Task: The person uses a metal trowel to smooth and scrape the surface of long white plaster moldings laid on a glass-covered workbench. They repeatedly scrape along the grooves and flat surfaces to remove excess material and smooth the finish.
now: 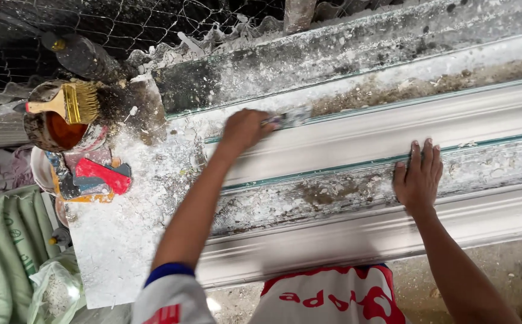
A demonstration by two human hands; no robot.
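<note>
While the left hand [244, 129] is closed around the handle of a flat scraper [288, 118], the blade rests on the upper edge of the long white plaster moulding [393, 129] that lies on the bench [117, 240]. The right hand [418, 177] lies flat, fingers spread slightly, pressed palm-down on the moulding's lower, debris-crusted band. The moulding's long axis runs left to right across the view, rising slightly toward the right, directly ahead of the person. Both hands touch it; the left is the farther reached, at the moulding's near-left end, and the scraper points rightward along the axis toward the crusted residue [405, 90]. To the left, well apart from both hands, a brush [69, 103] lies across a rusty tin [57, 129], with a red-handled tool [102, 175] just below on the plaster-dusted bench.
</note>
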